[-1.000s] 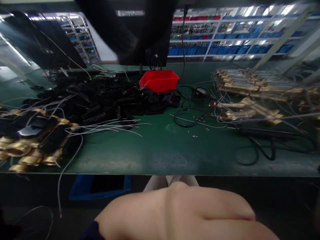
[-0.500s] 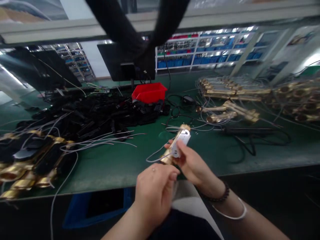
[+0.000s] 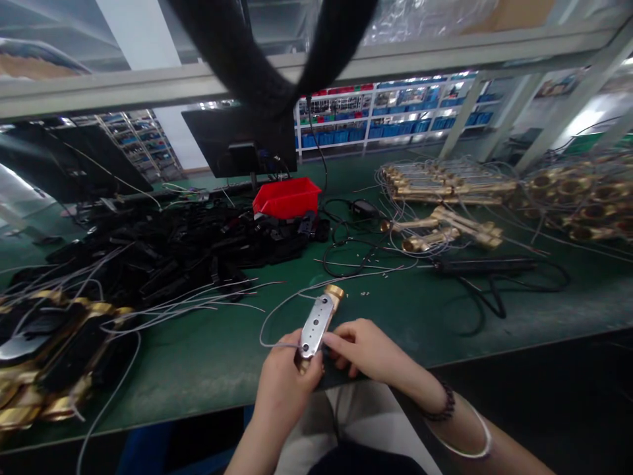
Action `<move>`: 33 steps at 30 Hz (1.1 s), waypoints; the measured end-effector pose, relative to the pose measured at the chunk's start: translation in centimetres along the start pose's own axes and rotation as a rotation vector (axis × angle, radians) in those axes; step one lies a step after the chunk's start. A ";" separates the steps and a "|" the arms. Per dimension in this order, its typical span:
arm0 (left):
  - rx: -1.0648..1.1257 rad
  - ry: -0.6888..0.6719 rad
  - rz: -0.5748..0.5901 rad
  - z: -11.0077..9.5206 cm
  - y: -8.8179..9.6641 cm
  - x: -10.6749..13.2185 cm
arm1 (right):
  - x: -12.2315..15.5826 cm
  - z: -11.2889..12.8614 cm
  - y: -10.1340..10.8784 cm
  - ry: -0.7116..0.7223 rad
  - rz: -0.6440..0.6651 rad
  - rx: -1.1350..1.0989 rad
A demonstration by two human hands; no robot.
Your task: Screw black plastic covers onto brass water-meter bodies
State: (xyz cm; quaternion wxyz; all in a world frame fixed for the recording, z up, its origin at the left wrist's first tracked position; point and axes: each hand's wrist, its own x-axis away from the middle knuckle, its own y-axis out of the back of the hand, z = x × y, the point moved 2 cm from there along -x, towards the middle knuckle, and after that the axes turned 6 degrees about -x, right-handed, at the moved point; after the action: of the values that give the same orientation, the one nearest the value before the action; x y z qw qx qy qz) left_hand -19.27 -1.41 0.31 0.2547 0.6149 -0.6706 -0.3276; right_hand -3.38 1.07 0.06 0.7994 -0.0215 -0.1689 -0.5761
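A brass pipe fitting [image 3: 335, 291] with a silver metal plate [image 3: 315, 326] along its upper face is tilted over the bench's front edge. My left hand [image 3: 287, 386] is closed round its lower end, thumb below the plate. At the plate's right edge is my right hand [image 3: 368, 349], thumb tip against or very near it. Its fingers are curled, and whatever they may hold is hidden. From the fitting a thin grey cable [image 3: 264, 326] loops left and back across the green bench [image 3: 208, 369]. Tiny pale pieces [image 3: 364, 293] lie beyond the fitting.
Black parts [image 3: 173, 251] are heaped at left, behind brass-and-black assemblies [image 3: 64, 356]. A red bin [image 3: 287, 198] stands at the back, near a monitor [image 3: 242, 142]. Brass fittings [image 3: 445, 185] with cables are stacked at right. A black corded tool [image 3: 487, 264] lies before them.
The fitting has shifted left and nearer, its plate now facing up. My left hand has taken hold of its lower end. My right hand has moved from round the fitting to its right side.
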 end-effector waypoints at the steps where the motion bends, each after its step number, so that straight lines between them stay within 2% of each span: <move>1: -0.008 -0.015 0.004 -0.2 0.1 -0.1 | 0.0 0.6 1.2 0.037 -0.094 0.170; 3: -0.034 -0.061 0.011 -0.4 0.0 -0.4 | 0.1 2.2 3.3 0.191 -0.346 0.417; 4: -0.051 -0.090 0.014 -0.5 -0.1 -0.5 | 0.0 3.1 3.7 0.268 -0.428 0.495; 5: -0.068 -0.114 0.016 -0.6 -0.3 -0.6 | -0.1 3.9 3.7 0.317 -0.436 0.551; 6: -0.081 -0.131 0.018 -0.6 -0.4 -0.7 | -0.4 4.5 3.3 0.343 -0.368 0.590; 9: -0.053 -0.154 0.023 -0.7 -1.0 -0.9 | -1.3 5.5 0.1 0.413 -0.024 0.610; 12: -0.021 -0.128 -0.048 -0.6 -1.3 -0.9 | -2.3 6.2 -2.7 0.499 0.077 0.407; 14: -0.034 -0.115 -0.097 -0.3 -1.2 -0.8 | -3.1 7.0 -3.1 0.431 0.121 0.100; 15: -0.037 -0.121 -0.101 0.0 -1.0 -0.8 | -3.4 7.6 -2.6 0.380 0.137 -0.083; 17: -0.029 -0.143 -0.074 0.6 -0.3 -0.9 | -3.9 9.0 -0.4 0.316 0.093 -0.439; 19: -0.023 -0.149 -0.027 1.4 0.7 -1.2 | -4.1 10.5 3.3 0.376 -0.074 -0.670; 22: -0.043 -0.142 0.048 2.5 2.5 -2.1 | -3.9 11.8 8.7 0.545 -0.335 -0.720; 24: -0.052 -0.157 0.102 2.8 3.5 -2.8 | -3.8 11.8 11.0 0.646 -0.503 -0.658; 26: -0.049 -0.173 0.173 2.8 4.2 -3.4 | -4.0 11.2 12.1 0.721 -0.642 -0.584; 28: -0.050 -0.173 0.237 2.5 4.7 -3.7 | -4.4 10.2 12.3 0.744 -0.711 -0.536; 33: -0.072 -0.188 0.315 2.1 6.4 -4.0 | -5.9 7.4 12.1 0.674 -0.698 -0.571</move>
State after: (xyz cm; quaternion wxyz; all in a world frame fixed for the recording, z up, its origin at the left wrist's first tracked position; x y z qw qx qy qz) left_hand -24.56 3.00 3.99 0.2612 0.4594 -0.7672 -0.3634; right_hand 4.42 12.18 7.23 0.5337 0.0054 0.2614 -0.8042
